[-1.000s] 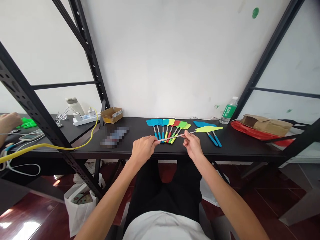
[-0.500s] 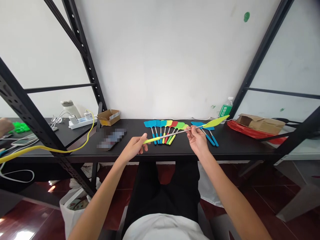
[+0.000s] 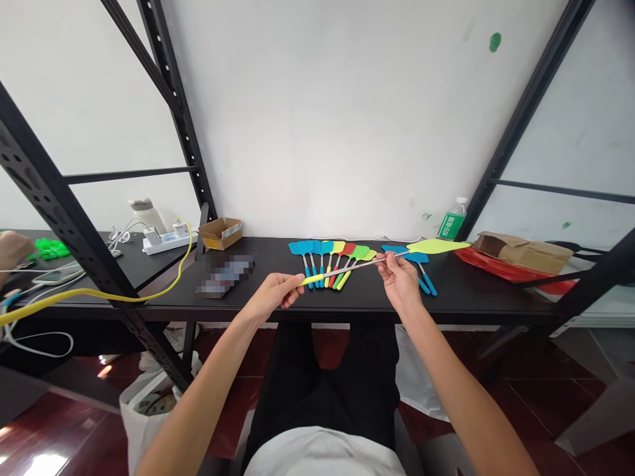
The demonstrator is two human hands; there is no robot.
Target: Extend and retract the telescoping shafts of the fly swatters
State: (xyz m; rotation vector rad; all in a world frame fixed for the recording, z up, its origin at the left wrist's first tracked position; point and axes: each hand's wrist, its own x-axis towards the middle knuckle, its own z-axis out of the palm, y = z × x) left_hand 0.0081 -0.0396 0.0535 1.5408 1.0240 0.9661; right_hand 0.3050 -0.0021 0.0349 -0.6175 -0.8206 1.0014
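My left hand (image 3: 278,291) is closed around the yellow handle of a fly swatter (image 3: 436,246) held above the black table. Its thin metal shaft runs up to the right, where my right hand (image 3: 398,272) pinches it close to the yellow head. Behind the shaft, several fly swatters (image 3: 325,247) with blue, yellow, red and green heads lie side by side, handles towards me. Blue swatters (image 3: 421,256) lie apart from that row, partly covered by my right hand and the held head.
A small open cardboard box (image 3: 221,233) and a blurred dark flat object (image 3: 227,276) are on the left. A bottle (image 3: 452,219) and brown cardboard (image 3: 520,253) on red plastic are on the right. A yellow cable (image 3: 163,293) crosses the left post; another person's hand (image 3: 14,251) shows far left.
The held swatter and both hands have shifted slightly right in view. Its head now shows broader and lies more level. The whole view has moved a little. Both hands keep their hold.
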